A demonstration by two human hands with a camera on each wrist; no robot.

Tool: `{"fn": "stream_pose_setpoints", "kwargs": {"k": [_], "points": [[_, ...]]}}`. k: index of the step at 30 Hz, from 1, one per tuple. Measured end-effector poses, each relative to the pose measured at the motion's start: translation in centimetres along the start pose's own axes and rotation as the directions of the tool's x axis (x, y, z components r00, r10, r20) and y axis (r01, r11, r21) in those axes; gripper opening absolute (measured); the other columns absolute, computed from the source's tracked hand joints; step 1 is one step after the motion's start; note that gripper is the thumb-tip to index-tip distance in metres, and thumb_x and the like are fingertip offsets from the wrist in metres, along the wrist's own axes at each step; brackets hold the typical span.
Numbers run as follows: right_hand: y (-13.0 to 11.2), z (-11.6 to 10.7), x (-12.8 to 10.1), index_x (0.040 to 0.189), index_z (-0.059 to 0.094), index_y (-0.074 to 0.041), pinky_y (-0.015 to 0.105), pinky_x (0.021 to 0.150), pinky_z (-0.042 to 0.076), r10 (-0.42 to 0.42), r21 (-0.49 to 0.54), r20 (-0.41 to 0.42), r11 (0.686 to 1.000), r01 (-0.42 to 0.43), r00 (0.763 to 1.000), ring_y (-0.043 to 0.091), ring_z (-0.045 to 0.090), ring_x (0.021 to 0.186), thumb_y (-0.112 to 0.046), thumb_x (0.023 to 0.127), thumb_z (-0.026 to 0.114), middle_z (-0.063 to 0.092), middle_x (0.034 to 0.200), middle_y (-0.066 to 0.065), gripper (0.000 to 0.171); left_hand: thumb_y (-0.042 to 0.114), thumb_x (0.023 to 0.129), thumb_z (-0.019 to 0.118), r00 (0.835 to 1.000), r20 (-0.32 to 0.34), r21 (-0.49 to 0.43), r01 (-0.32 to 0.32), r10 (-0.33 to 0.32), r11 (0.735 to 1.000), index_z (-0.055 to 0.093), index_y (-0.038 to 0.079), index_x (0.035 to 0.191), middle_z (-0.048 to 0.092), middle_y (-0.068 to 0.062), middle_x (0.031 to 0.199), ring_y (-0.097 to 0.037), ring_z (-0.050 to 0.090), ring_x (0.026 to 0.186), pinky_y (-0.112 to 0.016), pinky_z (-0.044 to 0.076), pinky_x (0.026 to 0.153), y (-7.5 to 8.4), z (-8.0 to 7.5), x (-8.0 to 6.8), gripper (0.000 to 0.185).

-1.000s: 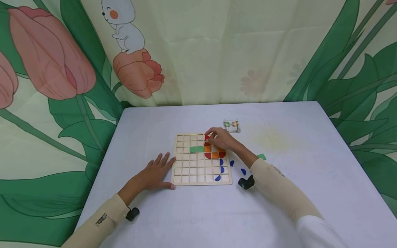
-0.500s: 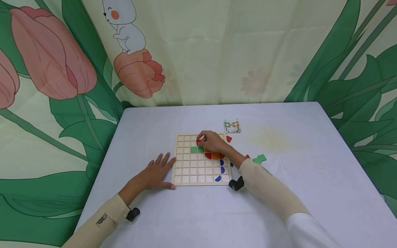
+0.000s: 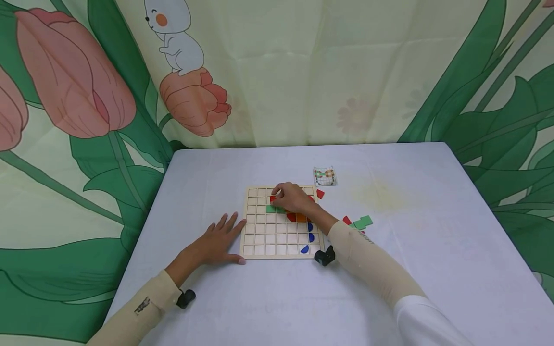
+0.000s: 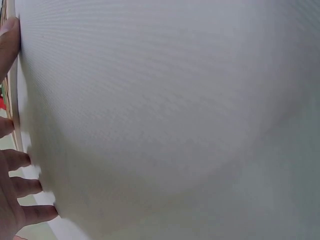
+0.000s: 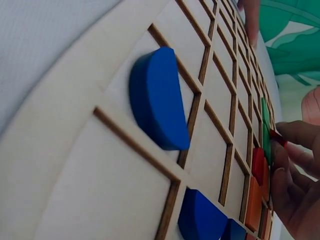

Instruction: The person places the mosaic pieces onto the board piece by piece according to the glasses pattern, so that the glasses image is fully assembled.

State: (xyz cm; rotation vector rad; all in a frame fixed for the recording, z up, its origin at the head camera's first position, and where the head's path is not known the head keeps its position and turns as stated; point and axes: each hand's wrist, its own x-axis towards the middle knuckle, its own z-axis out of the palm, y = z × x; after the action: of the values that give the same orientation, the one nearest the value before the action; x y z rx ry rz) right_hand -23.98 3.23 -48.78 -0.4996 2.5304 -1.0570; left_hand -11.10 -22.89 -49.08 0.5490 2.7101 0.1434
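My right hand pinches a small red piece over the upper middle of a wooden grid board. Directly below its fingertips lie two green squares, set side by side in their cells. Orange and red pieces sit further right on the board, partly covered by the hand and wrist. Several blue half-round pieces lie along the board's right side. Fingers spread, my left hand rests flat on the table, thumb and index fingertip at the board's left edge.
Right of the board, loose green squares and a red piece lie on the white cloth. Another red piece is by the upper right corner, below a small pattern card. A printed curtain hangs behind the table.
My right hand has moved left across the board from the red pieces at upper right to above the green squares. Loose pieces at right have come out from behind the forearm. The left hand stays put.
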Motion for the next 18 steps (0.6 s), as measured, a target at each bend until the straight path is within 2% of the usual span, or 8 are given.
{"fn": "stream_pose_setpoints", "kwargs": {"k": [11, 18], "points": [[-0.6, 0.0, 0.0, 0.104, 0.076, -0.013, 0.028, 0.064, 0.047, 0.01, -0.112, -0.056, 0.994, -0.016, 0.998, 0.016, 0.064, 0.081, -0.025, 0.091, 0.075, 0.073, 0.093, 0.001, 0.018, 0.076, 0.077, 0.067, 1.0, 0.002, 0.001, 0.002, -0.002, 1.0, 0.018, 0.02, 0.162, 0.01, -0.015, 0.169, -0.045, 0.008, 0.154, -0.069, 0.024, 0.115, -0.2, 0.3, 0.2, 0.114], [-1.2, 0.2, 0.1, 0.102, 0.077, -0.014, 0.028, 0.063, 0.048, 0.04, -0.163, -0.053, 0.986, -0.048, 0.998, 0.016, 0.064, 0.083, -0.029, 0.09, 0.076, 0.074, 0.098, 0.0, 0.019, 0.079, 0.076, 0.064, 1.0, 0.005, -0.006, -0.004, 0.004, 1.0, 0.018, 0.02, 0.162, 0.009, -0.015, 0.169, -0.046, 0.008, 0.154, -0.069, 0.025, 0.114, -0.3, 0.4, 0.2, 0.115]]}}
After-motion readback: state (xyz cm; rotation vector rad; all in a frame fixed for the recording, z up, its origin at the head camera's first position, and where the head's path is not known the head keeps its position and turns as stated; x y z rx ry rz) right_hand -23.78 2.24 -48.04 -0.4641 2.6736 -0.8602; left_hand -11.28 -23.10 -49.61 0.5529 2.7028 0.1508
